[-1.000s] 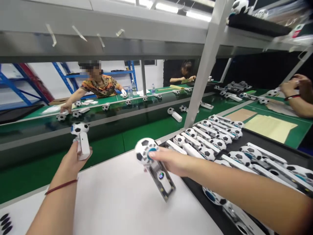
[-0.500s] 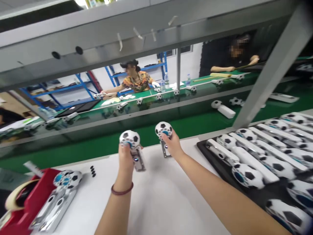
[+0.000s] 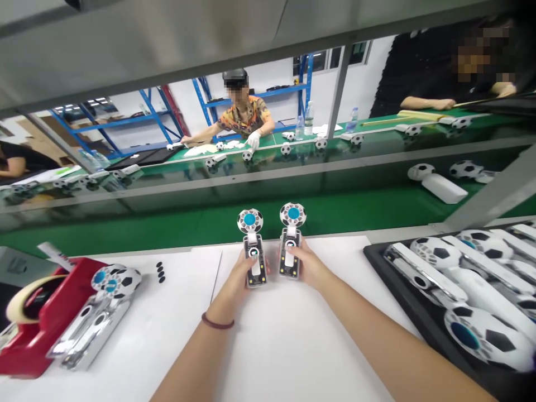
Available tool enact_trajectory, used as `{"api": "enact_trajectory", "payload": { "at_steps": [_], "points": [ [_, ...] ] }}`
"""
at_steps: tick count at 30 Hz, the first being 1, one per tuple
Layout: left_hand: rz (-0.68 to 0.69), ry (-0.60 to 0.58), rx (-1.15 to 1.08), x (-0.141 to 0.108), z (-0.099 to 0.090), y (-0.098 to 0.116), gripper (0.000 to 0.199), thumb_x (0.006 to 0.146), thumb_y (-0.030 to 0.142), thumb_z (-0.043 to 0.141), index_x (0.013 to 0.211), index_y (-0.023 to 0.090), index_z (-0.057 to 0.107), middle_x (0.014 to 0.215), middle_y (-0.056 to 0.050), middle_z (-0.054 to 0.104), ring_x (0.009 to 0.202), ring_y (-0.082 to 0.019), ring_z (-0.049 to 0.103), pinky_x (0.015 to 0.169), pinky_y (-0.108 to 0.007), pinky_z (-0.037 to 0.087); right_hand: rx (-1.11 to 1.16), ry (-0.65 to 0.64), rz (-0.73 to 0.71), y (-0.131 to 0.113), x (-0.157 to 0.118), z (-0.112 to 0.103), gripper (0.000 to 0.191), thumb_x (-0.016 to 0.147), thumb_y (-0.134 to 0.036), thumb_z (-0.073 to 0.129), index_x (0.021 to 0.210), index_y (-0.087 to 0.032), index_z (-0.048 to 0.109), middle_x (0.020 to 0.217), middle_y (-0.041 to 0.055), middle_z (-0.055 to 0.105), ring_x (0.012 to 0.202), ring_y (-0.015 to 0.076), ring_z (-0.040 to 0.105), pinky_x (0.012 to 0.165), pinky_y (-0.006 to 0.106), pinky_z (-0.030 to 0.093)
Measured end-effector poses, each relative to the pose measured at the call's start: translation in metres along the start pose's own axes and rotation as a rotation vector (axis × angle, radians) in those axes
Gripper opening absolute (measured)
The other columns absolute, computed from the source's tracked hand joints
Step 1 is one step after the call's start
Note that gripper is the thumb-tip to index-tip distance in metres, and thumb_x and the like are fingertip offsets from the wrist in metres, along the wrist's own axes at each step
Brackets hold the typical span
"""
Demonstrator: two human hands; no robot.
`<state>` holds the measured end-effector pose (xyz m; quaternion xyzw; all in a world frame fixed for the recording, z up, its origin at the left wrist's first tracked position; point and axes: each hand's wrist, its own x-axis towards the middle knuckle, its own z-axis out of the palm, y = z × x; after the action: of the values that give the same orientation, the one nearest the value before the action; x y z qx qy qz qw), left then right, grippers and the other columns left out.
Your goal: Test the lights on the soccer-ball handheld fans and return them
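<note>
My left hand (image 3: 239,274) is closed around the handle of a handheld fan (image 3: 257,273) with a round soccer-ball head and a blue centre. Its thumb lies on the handle's front, by a round button. My right hand (image 3: 313,264) grips a matching fan (image 3: 293,215) the same way, its thumb near the button. Both fans stand side by side, a small gap apart, heads up and blue centres facing me, above the far edge of the white worktop (image 3: 268,340). The clear handle fronts show yellow spots inside. Most fingers are hidden behind the handles.
At right, a black tray (image 3: 389,290) holds several similar fans. At left are a red tape dispenser (image 3: 54,329), more fans (image 3: 117,285) and black discs (image 3: 160,272). Beyond runs a green conveyor (image 3: 188,220) carrying fans, with co-workers behind. Metal posts frame the view.
My hands have shifted from the ball heads down to the handles. Both fans are now more upright, closer together and facing me. The view has turned left and moved nearer the conveyor.
</note>
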<state>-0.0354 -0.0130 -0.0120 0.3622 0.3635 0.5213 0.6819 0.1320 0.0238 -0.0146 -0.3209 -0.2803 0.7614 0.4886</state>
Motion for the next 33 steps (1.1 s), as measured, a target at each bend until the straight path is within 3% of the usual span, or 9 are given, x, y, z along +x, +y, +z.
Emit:
{"api": "enact_trajectory", "payload": {
  "at_steps": [3, 7, 12, 21, 33],
  "points": [
    [-0.025, 0.002, 0.026, -0.004, 0.004, 0.003, 0.039, 0.069, 0.03, 0.068, 0.098, 0.02, 0.044, 0.082, -0.003, 0.058, 0.07, -0.018, 0.058, 0.065, -0.031, 0.046, -0.003, -0.044, 0.033, 0.0, -0.003, -0.002, 0.064, 0.052, -0.021, 0.073, 0.105, -0.027, 0.037, 0.076, -0.0033, 0.06, 0.07, 0.0163, 0.06, 0.066, 0.031, 0.049],
    [-0.095, 0.035, 0.082, -0.009, 0.01, 0.008, 0.036, 0.069, 0.031, 0.067, 0.095, 0.019, 0.045, 0.083, -0.004, 0.058, 0.071, -0.019, 0.058, 0.062, -0.03, 0.047, -0.065, -0.027, 0.079, -0.001, -0.003, -0.005, 0.063, 0.056, -0.02, 0.068, 0.11, -0.028, 0.036, 0.074, -0.0047, 0.058, 0.067, 0.0168, 0.059, 0.064, 0.034, 0.048],
    [-0.141, 0.058, 0.054, -0.009, 0.011, 0.012, 0.034, 0.069, 0.021, 0.064, 0.097, 0.02, 0.045, 0.084, -0.003, 0.057, 0.074, -0.018, 0.058, 0.068, -0.034, 0.05, -0.091, -0.044, 0.061, -0.001, -0.004, -0.004, 0.06, 0.059, -0.019, 0.067, 0.11, -0.027, 0.037, 0.076, -0.0034, 0.058, 0.068, 0.0167, 0.059, 0.064, 0.034, 0.048],
    [-0.109, 0.033, 0.038, -0.008, 0.006, 0.007, 0.026, 0.073, 0.024, 0.062, 0.094, 0.021, 0.046, 0.083, -0.002, 0.057, 0.074, -0.016, 0.056, 0.075, -0.039, 0.05, -0.091, -0.05, 0.038, -0.002, -0.006, -0.004, 0.061, 0.059, -0.018, 0.067, 0.111, -0.028, 0.037, 0.076, -0.0047, 0.055, 0.068, 0.0147, 0.057, 0.064, 0.03, 0.046],
    [-0.12, -0.007, 0.041, -0.008, 0.005, 0.007, 0.025, 0.075, 0.025, 0.061, 0.096, 0.021, 0.048, 0.088, -0.004, 0.058, 0.077, -0.017, 0.057, 0.075, -0.038, 0.05, -0.105, -0.081, 0.06, -0.005, -0.011, -0.003, 0.061, 0.061, -0.018, 0.067, 0.112, -0.03, 0.036, 0.077, -0.0044, 0.055, 0.068, 0.0176, 0.059, 0.063, 0.034, 0.048]
  ]
}}
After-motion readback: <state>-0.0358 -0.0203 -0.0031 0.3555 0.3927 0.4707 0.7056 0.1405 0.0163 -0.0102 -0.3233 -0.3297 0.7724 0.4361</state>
